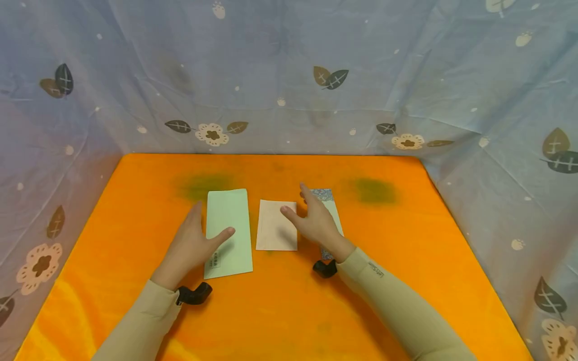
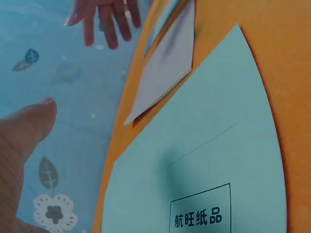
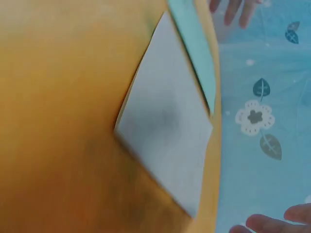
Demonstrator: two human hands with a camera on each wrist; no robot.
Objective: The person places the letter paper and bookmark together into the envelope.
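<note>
A pale green envelope (image 1: 230, 213) with a small box of printed characters lies upright on the left. Over its left side hovers my left hand (image 1: 190, 246), thumb spread from the fingers and holding nothing. In the middle is a smaller whitish paper rectangle (image 1: 273, 225), which shows a slight thickness at its edge in the right wrist view. My right hand (image 1: 319, 221) is above the gap to its right, fingers extended and thumb apart, with nothing in its grasp. Partly hidden beneath that hand is a narrow pale green piece with blue patterned ends (image 1: 322, 195).
An orange cloth (image 1: 397, 260) covers the table, with dark greenish patches near the back. Blue-grey curtains (image 1: 280, 60) printed with leaves and flowers enclose the back and both sides. A black wrist device (image 1: 195, 294) sits by the left cuff, another (image 1: 324, 269) by the right.
</note>
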